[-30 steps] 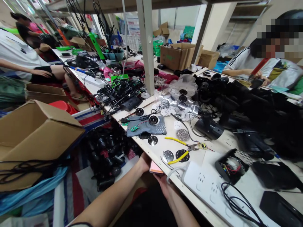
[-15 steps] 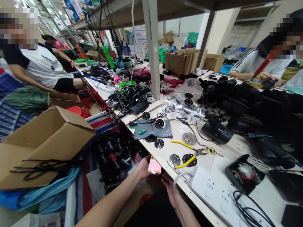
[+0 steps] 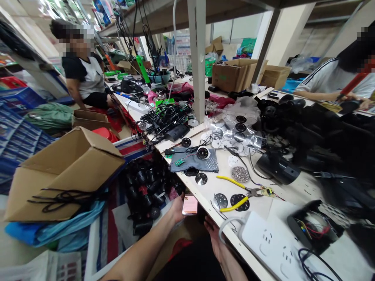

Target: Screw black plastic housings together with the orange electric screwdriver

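My left hand [image 3: 177,210] is closed around the edge of a smartphone [image 3: 190,204] with a lit pink and white screen, held below the table's front edge. My right hand [image 3: 215,236] is lower and to the right, beside the table edge and under the power strip's white cable. Its fingers are slightly curled and apart, with nothing visible in them. On the tabletop above the hands lie yellow-handled cutting pliers [image 3: 236,193], round black discs [image 3: 201,178], a small circuit board [image 3: 268,191] and a grey cloth [image 3: 193,160] bearing a green board.
A white power strip [image 3: 266,242] lies at the table's near right. Black housings [image 3: 277,166] are heaped behind it. Left of my arms are a sack of black parts [image 3: 146,183] and an open cardboard box [image 3: 64,168]. A co-worker [image 3: 84,74] sits far left, another [image 3: 336,82] far right.
The view has swung left, so the table and boxes appear further right and more of the left co-worker shows. The phone and my right hand are slightly further apart.
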Available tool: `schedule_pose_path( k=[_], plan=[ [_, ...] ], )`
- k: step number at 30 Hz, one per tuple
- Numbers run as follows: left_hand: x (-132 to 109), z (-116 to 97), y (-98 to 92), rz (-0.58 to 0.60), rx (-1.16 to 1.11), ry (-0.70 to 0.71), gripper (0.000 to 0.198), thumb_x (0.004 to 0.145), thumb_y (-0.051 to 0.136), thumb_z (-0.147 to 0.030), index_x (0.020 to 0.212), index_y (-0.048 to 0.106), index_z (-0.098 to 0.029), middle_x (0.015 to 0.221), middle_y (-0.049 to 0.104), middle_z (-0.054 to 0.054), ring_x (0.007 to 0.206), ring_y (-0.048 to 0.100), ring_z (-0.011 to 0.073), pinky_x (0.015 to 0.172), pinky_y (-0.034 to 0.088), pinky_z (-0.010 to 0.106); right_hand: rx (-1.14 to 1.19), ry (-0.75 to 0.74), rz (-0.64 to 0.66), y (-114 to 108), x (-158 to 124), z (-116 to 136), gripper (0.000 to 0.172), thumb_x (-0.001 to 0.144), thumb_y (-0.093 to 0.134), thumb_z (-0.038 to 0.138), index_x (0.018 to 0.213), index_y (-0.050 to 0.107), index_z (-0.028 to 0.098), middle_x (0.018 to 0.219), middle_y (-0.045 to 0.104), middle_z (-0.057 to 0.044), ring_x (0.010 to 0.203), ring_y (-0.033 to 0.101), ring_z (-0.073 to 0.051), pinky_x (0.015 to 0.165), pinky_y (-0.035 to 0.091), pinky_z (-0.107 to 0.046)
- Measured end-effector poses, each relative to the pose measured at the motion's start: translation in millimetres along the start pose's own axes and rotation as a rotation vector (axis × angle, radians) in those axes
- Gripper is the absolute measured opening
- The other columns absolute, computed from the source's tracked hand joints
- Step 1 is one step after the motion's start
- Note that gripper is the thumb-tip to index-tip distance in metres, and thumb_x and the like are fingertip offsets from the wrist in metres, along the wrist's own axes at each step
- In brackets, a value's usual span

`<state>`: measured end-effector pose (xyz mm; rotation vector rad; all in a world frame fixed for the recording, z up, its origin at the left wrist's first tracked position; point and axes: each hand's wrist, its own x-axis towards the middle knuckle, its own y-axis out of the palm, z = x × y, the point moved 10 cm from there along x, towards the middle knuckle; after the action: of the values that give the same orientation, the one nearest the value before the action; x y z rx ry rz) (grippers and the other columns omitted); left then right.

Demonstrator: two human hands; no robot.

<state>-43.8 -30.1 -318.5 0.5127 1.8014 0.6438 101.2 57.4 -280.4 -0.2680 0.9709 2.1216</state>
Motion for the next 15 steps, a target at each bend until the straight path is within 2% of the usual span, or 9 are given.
schedule_pose_path(
  k=[4,8,15],
  plan=[
    [-3,0,-5.8,-0.053,0.018,0.030,0.046,0.095,0.038,-0.050,0.100,0.062,-0.011,0.089,0.071,0.010,0.083,0.069,0.0219,0.080,0.054,0.038,-0.053,0.047,0.011,-2,6,-5,0.040,0.077,0.069,0.048,0.105,0.064,0.019,0.110,0.064,-0.010,0.111,0.056,-0.031,0.096,0.044,-0.055],
    [-6,1,-3.8,-0.051,0.047,0.029,0.040,0.093,0.046,-0.048,0.096,0.062,-0.011,0.085,0.070,0.009,0.077,0.068,0.0189,0.077,0.054,0.036,-0.097,0.092,0.002,-5,16,-9,0.037,0.089,0.062,0.045,0.114,0.059,0.017,0.117,0.059,-0.010,0.109,0.056,-0.027,0.093,0.047,-0.049],
    [-3,7,-13.3,-0.077,0.113,-0.016,0.036,0.094,0.048,-0.045,0.099,0.061,-0.012,0.085,0.066,0.004,0.071,0.063,0.0141,0.068,0.053,0.032,-0.110,0.057,-0.004,-4,5,-2,0.040,0.091,0.060,0.044,0.122,0.056,0.019,0.117,0.058,-0.010,0.107,0.057,-0.027,0.093,0.047,-0.049]
  ],
)
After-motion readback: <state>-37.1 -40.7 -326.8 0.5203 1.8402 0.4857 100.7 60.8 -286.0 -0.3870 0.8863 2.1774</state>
